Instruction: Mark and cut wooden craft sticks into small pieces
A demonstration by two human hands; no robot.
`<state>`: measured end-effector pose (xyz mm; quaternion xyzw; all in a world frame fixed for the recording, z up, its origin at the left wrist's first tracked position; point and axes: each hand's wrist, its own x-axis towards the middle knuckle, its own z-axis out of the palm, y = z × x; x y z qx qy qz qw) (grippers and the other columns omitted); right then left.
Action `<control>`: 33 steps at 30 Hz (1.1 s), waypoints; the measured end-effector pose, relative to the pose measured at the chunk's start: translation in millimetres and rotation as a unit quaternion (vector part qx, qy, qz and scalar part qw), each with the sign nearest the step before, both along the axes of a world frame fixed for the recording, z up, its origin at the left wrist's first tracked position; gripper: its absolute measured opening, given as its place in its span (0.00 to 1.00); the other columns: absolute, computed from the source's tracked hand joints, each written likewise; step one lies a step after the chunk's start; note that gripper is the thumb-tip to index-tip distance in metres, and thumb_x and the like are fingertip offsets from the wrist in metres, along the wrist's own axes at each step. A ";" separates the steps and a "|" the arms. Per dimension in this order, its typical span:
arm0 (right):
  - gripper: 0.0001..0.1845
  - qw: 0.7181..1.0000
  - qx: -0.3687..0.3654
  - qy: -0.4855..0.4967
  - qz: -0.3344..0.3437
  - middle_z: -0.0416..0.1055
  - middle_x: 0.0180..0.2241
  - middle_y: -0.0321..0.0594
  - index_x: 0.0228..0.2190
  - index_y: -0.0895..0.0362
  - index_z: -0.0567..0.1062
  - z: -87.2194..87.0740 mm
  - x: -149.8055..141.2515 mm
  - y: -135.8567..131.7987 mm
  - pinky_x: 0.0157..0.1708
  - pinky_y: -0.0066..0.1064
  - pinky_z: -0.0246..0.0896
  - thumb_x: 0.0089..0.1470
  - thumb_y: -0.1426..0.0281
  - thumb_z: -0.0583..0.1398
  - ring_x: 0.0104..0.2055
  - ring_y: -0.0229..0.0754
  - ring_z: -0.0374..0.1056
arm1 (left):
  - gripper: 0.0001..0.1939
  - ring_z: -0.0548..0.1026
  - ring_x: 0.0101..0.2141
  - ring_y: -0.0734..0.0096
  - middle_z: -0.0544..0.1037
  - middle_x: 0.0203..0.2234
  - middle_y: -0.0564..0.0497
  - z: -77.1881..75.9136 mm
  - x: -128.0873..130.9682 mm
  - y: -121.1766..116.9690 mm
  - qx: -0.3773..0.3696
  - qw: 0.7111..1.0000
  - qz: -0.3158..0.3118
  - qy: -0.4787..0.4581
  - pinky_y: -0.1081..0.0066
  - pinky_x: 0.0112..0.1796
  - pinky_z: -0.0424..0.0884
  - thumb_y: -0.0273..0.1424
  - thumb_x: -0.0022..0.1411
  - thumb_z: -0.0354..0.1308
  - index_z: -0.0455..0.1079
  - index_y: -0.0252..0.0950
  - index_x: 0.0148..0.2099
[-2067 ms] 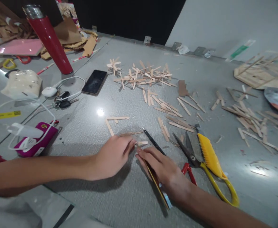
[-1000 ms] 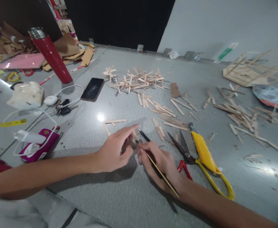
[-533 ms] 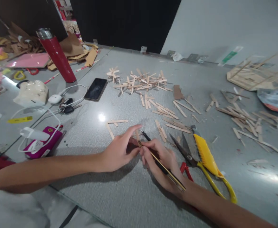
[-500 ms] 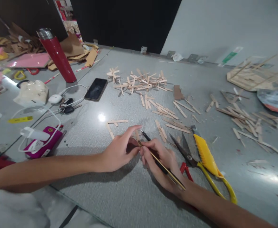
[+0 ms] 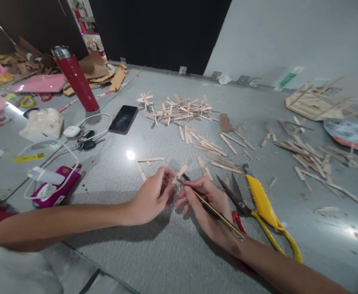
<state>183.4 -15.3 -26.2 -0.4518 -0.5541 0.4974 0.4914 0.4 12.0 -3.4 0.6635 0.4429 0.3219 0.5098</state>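
My left hand (image 5: 154,196) pinches a wooden craft stick (image 5: 182,170) between thumb and fingers, above the table. In my right hand (image 5: 207,200) is a slim gold pen-like tool (image 5: 227,223), gripped as one holds a pen, its tip at the craft stick. A dark, pen-shaped piece (image 5: 208,209) lies along it in the same grip; whether the two are one tool I cannot tell. Several craft sticks (image 5: 150,159) lie just beyond my left hand. Scissors with yellow handles (image 5: 260,220) and a yellow toothed tool (image 5: 261,198) rest right of my right hand.
Heaps of craft sticks (image 5: 185,108) spread across the grey table (image 5: 120,257), with more sticks (image 5: 310,153) at right. A phone (image 5: 123,119), red flask (image 5: 76,79), keys (image 5: 88,144) and purple device with cable (image 5: 58,190) stand left. A stick-built frame (image 5: 315,104) sits back right.
The craft stick in my left hand has tilted to the right and shows more. My left fingers have curled in around it. The right hand has shifted slightly, and the view has moved a little.
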 end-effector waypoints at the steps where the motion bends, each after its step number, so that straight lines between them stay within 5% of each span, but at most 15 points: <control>1: 0.10 1.000 -0.007 0.007 0.002 0.81 0.30 0.38 0.41 0.54 0.75 0.0 0.0 0.3 0.20 0.27 0.76 0.67 0.60 0.64 0.27 0.43 0.81 | 0.08 0.69 0.21 0.74 0.70 0.24 0.57 1.2 -0.2 0.0 -0.021 1.000 -0.009 0.003 0.73 0.26 0.64 0.36 0.76 0.50 0.63 0.37 0.45; 9: 0.11 0.994 0.008 -0.032 -0.106 0.81 0.24 0.38 0.31 0.56 0.81 10.3 0.9 1.1 0.16 0.26 0.73 0.59 0.60 0.69 0.20 0.42 0.78 | 0.10 0.65 0.17 0.76 0.67 0.19 0.60 2.9 -4.6 0.3 -0.034 0.999 -0.013 0.033 0.75 0.22 0.61 0.34 0.77 0.47 0.60 0.39 0.39; 17: 0.03 0.990 0.047 -0.094 -0.091 0.78 0.18 0.32 0.35 0.52 0.85 28.5 6.2 -1.1 0.20 0.28 0.75 0.58 0.68 0.68 0.18 0.39 0.75 | 0.20 0.65 0.15 0.78 0.67 0.16 0.59 9.0 -5.7 0.1 -0.001 0.999 -0.012 0.048 0.75 0.23 0.61 0.35 0.79 0.44 0.65 0.37 0.32; 21: 0.06 0.996 0.034 -0.049 -0.071 0.83 0.27 0.36 0.40 0.51 0.84 23.2 7.1 -3.7 0.23 0.32 0.79 0.59 0.67 0.69 0.23 0.42 0.79 | 0.21 0.64 0.17 0.76 0.65 0.15 0.59 7.7 -5.5 -0.6 0.016 0.999 0.004 0.052 0.75 0.25 0.60 0.35 0.79 0.44 0.66 0.37 0.32; 27: 0.07 0.988 0.133 -0.051 -0.064 0.77 0.24 0.33 0.41 0.49 0.85 12.2 13.7 -4.0 0.20 0.29 0.68 0.66 0.67 0.65 0.19 0.36 0.69 | 0.18 0.64 0.20 0.75 0.67 0.19 0.57 7.4 -7.3 -2.2 0.057 0.995 -0.025 0.074 0.74 0.27 0.60 0.32 0.77 0.46 0.71 0.35 0.35; 33: 0.09 0.989 0.104 -0.072 -0.072 0.74 0.22 0.32 0.38 0.51 0.83 10.8 11.1 -3.4 0.18 0.27 0.66 0.68 0.63 0.63 0.17 0.35 0.67 | 0.19 0.66 0.21 0.75 0.67 0.19 0.57 5.8 -7.1 -5.3 0.091 0.991 -0.036 0.088 0.74 0.28 0.62 0.32 0.77 0.46 0.73 0.35 0.36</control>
